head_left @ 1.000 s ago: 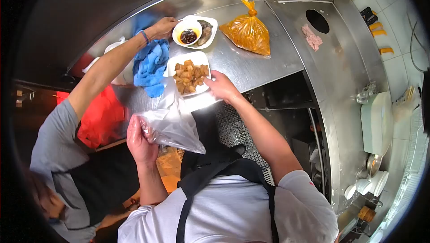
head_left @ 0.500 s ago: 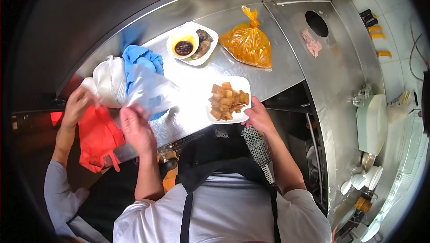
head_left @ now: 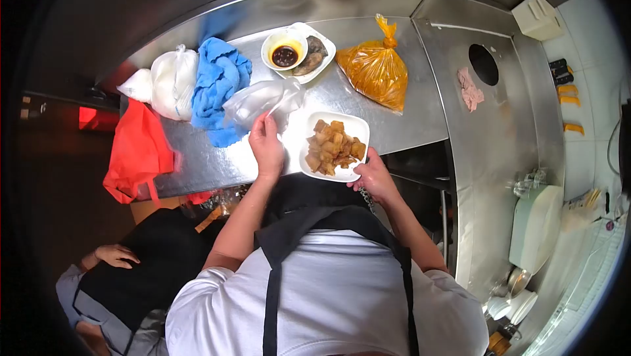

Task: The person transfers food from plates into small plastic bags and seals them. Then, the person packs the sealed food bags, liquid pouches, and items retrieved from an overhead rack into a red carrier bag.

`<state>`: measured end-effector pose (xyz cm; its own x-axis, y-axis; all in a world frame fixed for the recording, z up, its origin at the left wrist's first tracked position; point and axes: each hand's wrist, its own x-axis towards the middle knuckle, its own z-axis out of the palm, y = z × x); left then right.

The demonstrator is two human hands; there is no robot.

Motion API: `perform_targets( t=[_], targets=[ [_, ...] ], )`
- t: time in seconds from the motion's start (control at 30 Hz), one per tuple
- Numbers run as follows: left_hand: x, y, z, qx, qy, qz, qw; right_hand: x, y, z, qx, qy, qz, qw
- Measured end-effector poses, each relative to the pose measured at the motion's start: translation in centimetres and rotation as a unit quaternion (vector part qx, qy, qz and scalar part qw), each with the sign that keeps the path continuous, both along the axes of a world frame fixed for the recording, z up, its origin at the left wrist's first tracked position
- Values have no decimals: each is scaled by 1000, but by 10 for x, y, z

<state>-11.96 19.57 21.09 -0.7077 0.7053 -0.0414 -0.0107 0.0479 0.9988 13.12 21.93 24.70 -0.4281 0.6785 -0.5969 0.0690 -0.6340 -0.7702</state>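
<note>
Pinched between the fingers of my left hand is a clear plastic bag, which spreads limply over the steel counter near the blue cloth. My right hand grips the lower right corner of a white square dish. Browned, cube-like food pieces are heaped in that dish. Beyond it stands another white dish with dark pieces of food, and a white bowl of dark sauce rests on its left side.
A tied bag of orange contents lies right of the dishes. White plastic bags and a red bag are at the left. A co-worker's hand rests lower left. A round hole and pink cloth are at right.
My left hand has moved right with the clear bag, closer to the dish. The co-worker's hand has withdrawn from the red bag towards their body. The dish stays in my right hand.
</note>
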Motion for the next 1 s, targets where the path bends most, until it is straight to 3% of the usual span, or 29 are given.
perform_targets(
  t=[0.1, 0.27, 0.33, 0.43, 0.47, 0.5, 0.57, 0.63, 0.73, 0.83, 1.0],
  targets=[
    [-2, 2, 2, 10, -86, -15, 996, 2, 12, 3, 15, -21, 63, 998],
    [-11, -9, 0, -25, 25, -97, 995, -22, 24, 1, -2, 7, 102, 995],
    [-15, -19, 0, -54, -18, -101, 993, -28, 24, -4, -8, 28, 99, 995],
    [-12, -28, 2, -59, -2, -86, 995, -18, 40, -1, 222, -242, 192, 925],
    [-9, -31, 6, -61, 30, -87, 994, -16, 46, 4, 370, -274, 118, 880],
    [-7, -35, 7, -65, 60, -88, 992, -21, 56, 15, 343, -230, 85, 907],
    [-7, -41, -8, -68, 30, -89, 993, -41, 75, 13, 565, -172, 81, 803],
    [-5, -46, -18, -57, 49, -82, 994, -73, 95, 22, 700, -149, 172, 676],
    [16, -60, 1, -4, -25, -47, 999, -121, 114, 12, 618, -37, 265, 740],
    [36, -77, 10, -68, 76, -46, 994, -134, 131, -9, 530, -74, 343, 772],
    [54, -73, 2, -26, 51, 45, 997, -121, 135, 9, 480, -94, 319, 812]
  ],
)
